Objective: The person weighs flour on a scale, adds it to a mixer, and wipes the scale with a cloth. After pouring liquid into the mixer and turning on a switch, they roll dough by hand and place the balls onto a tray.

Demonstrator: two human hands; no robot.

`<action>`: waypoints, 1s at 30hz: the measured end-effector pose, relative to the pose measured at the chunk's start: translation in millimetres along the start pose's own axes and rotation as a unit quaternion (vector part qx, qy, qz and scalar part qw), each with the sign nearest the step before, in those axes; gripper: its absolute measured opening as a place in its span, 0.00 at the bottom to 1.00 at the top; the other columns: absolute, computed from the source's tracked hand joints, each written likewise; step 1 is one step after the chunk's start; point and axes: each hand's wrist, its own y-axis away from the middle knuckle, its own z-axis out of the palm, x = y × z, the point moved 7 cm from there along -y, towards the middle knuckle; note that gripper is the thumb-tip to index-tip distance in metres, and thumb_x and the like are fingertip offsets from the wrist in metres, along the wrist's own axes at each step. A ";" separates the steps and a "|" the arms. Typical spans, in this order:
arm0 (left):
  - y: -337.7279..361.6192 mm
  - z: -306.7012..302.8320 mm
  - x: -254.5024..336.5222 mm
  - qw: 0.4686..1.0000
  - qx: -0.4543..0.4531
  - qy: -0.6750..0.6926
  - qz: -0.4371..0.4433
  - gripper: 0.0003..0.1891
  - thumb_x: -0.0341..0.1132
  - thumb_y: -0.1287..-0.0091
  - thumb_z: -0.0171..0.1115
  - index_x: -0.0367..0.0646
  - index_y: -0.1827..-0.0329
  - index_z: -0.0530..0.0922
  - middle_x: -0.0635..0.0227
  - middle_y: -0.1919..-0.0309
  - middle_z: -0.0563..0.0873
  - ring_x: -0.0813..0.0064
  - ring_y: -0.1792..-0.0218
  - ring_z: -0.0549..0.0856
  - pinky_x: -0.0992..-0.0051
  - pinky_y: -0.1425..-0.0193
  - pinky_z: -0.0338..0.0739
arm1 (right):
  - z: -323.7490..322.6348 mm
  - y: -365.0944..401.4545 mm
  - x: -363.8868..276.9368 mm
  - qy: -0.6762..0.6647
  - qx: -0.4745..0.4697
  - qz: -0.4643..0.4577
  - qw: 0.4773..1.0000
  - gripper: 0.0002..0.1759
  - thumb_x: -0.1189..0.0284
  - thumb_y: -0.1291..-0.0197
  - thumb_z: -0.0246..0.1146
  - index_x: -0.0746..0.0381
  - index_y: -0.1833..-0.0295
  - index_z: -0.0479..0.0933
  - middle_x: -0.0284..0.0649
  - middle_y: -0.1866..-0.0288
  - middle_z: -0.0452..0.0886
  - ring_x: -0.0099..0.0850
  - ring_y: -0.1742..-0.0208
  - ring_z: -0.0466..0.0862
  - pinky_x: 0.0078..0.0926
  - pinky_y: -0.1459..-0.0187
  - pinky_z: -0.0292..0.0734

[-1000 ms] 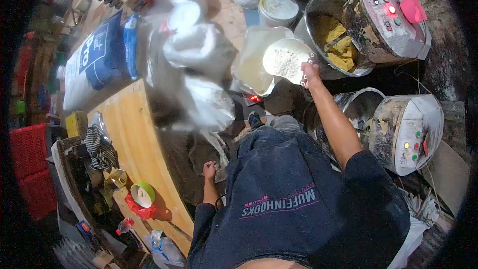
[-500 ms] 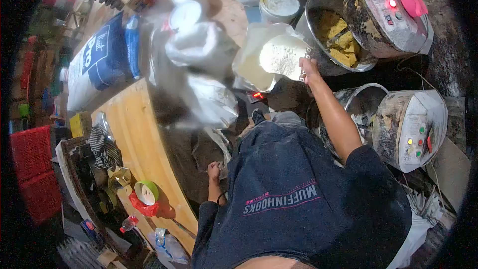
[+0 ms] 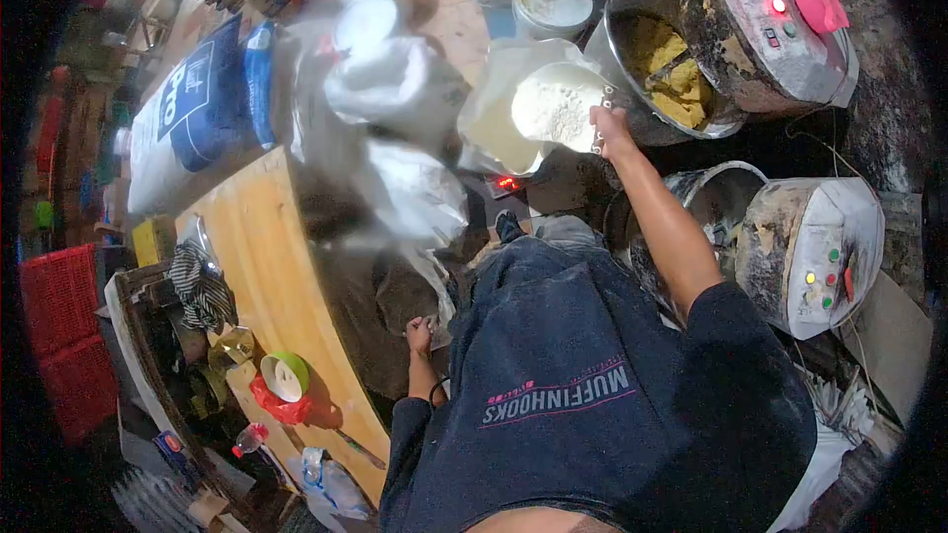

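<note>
- At 2 o'clock from the middle of my head view, the right hand (image 3: 611,132) is clamped on the narrow, patterned end of a white scoop (image 3: 578,136), its broad pan loaded with white powder (image 3: 555,107).
- The scoop is at 1 o'clock, over a pale container (image 3: 482,116); from my distant post I cannot tell whether the two touch.
- At 7 o'clock the left hand (image 3: 420,336) hangs well apart from the right, near clear plastic (image 3: 436,281); its fingers look curled, but I cannot tell whether they close fully or hold anything.
- I judge the scoop light and stiff, the powder adding modest weight out beyond the grip; dry and loose, it would likely slide at a slight tilt.
- I would take hold at the narrow end, thumb above and fingers beneath, wrist level, clear of the powder.
- Near the container, toward 1 o'clock, a small display (image 3: 507,184) glows red.
- Between 1 and 2 o'clock, a metal bowl (image 3: 622,30) holds a yellow mass (image 3: 681,97) beside a machine head (image 3: 746,54).
- At 9 o'clock stands the wooden counter (image 3: 257,227).
</note>
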 end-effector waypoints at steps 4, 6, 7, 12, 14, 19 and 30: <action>16.4 4.8 8.6 1.000 -0.024 0.004 -0.012 0.14 0.33 0.39 0.62 0.39 0.54 0.70 0.71 0.80 0.77 0.80 0.82 0.74 0.78 0.80 0.66 | 1.8 1.8 2.2 0.010 -0.016 0.035 0.999 0.06 0.75 0.62 0.59 0.63 0.81 0.68 0.33 0.84 0.67 0.27 0.89 0.67 0.29 0.90 0.55; 18.4 2.4 6.3 1.000 -0.010 0.001 -0.016 0.14 0.32 0.40 0.62 0.39 0.55 0.71 0.70 0.79 0.78 0.80 0.82 0.75 0.79 0.80 0.67 | 2.8 1.0 1.1 -0.012 -0.012 0.018 1.000 0.06 0.75 0.62 0.59 0.63 0.80 0.69 0.33 0.84 0.67 0.26 0.89 0.68 0.29 0.90 0.56; 10.3 1.3 -4.0 1.000 -0.008 0.005 -0.013 0.14 0.32 0.40 0.63 0.39 0.55 0.71 0.70 0.78 0.78 0.79 0.81 0.76 0.79 0.80 0.67 | 2.6 3.3 -4.3 -0.034 -0.005 0.000 0.999 0.05 0.75 0.62 0.59 0.63 0.80 0.69 0.33 0.84 0.67 0.26 0.88 0.68 0.29 0.89 0.57; -0.4 -0.5 -23.3 0.999 0.005 0.035 -0.021 0.14 0.32 0.41 0.64 0.39 0.56 0.72 0.69 0.78 0.78 0.79 0.82 0.76 0.79 0.79 0.69 | 2.2 13.4 -12.5 -0.004 -0.007 0.008 1.000 0.06 0.74 0.62 0.59 0.62 0.78 0.68 0.31 0.83 0.66 0.24 0.86 0.67 0.29 0.87 0.58; 2.6 -0.5 -20.1 0.999 -0.021 0.025 -0.030 0.16 0.34 0.42 0.64 0.38 0.55 0.72 0.67 0.75 0.79 0.77 0.77 0.78 0.78 0.75 0.72 | 0.8 8.8 -8.3 -0.015 -0.003 0.002 1.000 0.06 0.74 0.63 0.59 0.62 0.77 0.68 0.31 0.83 0.65 0.24 0.87 0.66 0.29 0.87 0.57; -15.5 -11.5 -27.9 0.999 0.031 -0.034 0.001 0.18 0.35 0.43 0.65 0.36 0.53 0.72 0.63 0.68 0.81 0.72 0.69 0.80 0.74 0.69 0.76 | 2.7 6.2 -8.5 -0.037 -0.003 -0.005 0.999 0.08 0.75 0.63 0.58 0.58 0.79 0.64 0.29 0.84 0.62 0.23 0.89 0.61 0.26 0.89 0.50; 16.8 -4.1 24.9 0.997 0.052 -0.059 0.020 0.21 0.36 0.41 0.66 0.36 0.49 0.70 0.68 0.74 0.79 0.76 0.75 0.78 0.73 0.70 0.75 | -1.0 5.2 5.6 -0.065 -0.032 0.053 0.996 0.11 0.76 0.63 0.58 0.55 0.82 0.61 0.29 0.86 0.59 0.22 0.90 0.60 0.27 0.89 0.49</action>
